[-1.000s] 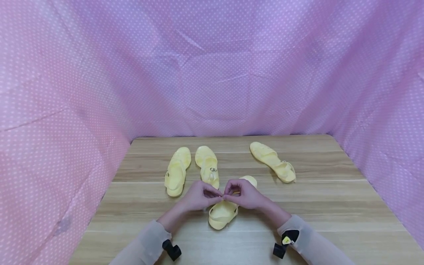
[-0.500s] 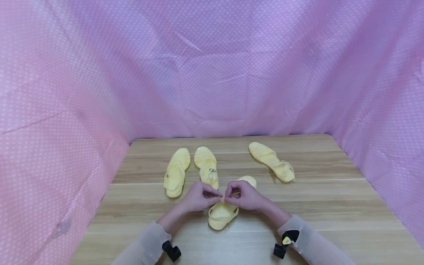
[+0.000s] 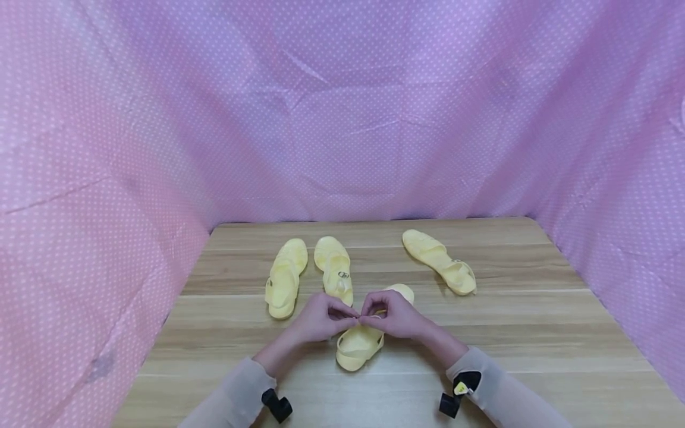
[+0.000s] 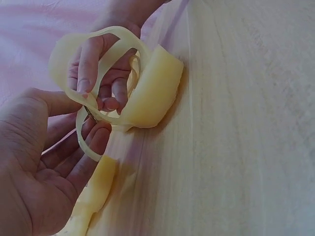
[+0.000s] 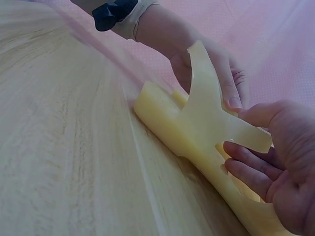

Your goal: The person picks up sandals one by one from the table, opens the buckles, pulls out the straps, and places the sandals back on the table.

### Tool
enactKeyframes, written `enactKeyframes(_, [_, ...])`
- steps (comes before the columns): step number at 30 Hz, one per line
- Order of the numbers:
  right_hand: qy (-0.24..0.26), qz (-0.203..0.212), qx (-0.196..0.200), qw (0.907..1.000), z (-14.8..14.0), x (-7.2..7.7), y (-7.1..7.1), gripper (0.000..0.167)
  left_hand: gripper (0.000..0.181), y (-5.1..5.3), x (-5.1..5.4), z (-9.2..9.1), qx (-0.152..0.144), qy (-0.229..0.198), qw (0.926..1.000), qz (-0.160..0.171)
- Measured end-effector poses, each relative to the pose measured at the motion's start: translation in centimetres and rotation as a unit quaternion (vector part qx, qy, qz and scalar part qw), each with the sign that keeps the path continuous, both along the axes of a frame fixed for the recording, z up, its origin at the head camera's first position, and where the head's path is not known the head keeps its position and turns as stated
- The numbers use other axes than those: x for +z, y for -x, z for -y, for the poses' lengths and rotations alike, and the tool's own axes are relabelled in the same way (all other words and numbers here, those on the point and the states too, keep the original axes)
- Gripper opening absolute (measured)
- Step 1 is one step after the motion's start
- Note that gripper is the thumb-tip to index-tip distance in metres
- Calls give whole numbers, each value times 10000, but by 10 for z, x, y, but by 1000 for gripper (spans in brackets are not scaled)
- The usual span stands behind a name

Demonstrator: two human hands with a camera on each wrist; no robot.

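Observation:
A yellow jelly sandal [image 3: 351, 361] lies on the table with its heel toward me, both hands over its middle. In the left wrist view my left hand [image 4: 37, 162] pinches the ankle strap [image 4: 80, 129] near a small metal buckle [image 4: 90, 114]. The fingertips of my right hand [image 3: 395, 315] meet the left ones at the strap and pinch it from the other side. Across the right wrist view rises the sandal's side strap [image 5: 202, 93]. My left hand [image 3: 319, 319] and the right one partly cover the sandal's middle; its toe shows behind the right hand.
Behind the left hand stands another yellow sandal [image 3: 333, 261], with a further one [image 3: 285, 279] to its left. A separate yellow sandal [image 3: 439, 260] lies at an angle at the back right. Pink dotted cloth [image 3: 342, 119] surrounds the wooden table [image 3: 535, 333].
Both hands stay at the strap with only slight finger movement; the right hand shifts a little to the left. The sandals keep their places.

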State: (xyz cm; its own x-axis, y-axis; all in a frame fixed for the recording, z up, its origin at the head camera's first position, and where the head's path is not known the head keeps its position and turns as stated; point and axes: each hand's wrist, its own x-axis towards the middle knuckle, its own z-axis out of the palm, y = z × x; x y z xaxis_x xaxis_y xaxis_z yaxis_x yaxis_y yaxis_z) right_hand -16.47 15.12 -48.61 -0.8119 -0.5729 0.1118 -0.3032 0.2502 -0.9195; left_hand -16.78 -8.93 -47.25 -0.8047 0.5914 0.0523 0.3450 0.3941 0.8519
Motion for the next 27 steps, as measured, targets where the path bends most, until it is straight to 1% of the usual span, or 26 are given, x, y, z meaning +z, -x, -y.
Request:
enactKeyframes(3, [31,-66,69,9999,-2,-1,0,8,13,-1,1,1,47,31,10000,23])
enactKeyframes(6, [66,-133,150,9998,-5,-1,-1,9,13,-1,1,1,88,11,9999,113])
enactKeyframes(10, [71,-159,214,9996,-6,-1,-2,11,13,-1,-1,1,73,-41,9999,124])
enactKeyframes(13, [55,-121,165,9998,-5,-1,-1,14,12,-1,-2,1,48,-33,10000,48])
enactKeyframes(17, [30,-52,60,10000,-2,0,0,21,13,-2,1,0,6,47,9999,-131])
enactKeyframes(22, [47,44,11,10000,-1,0,0,22,13,-3,3,-1,12,114,9999,-128])
enactKeyframes(27, [64,70,43,9999,-2,-3,0,21,12,-2,3,-1,-12,81,9999,-85])
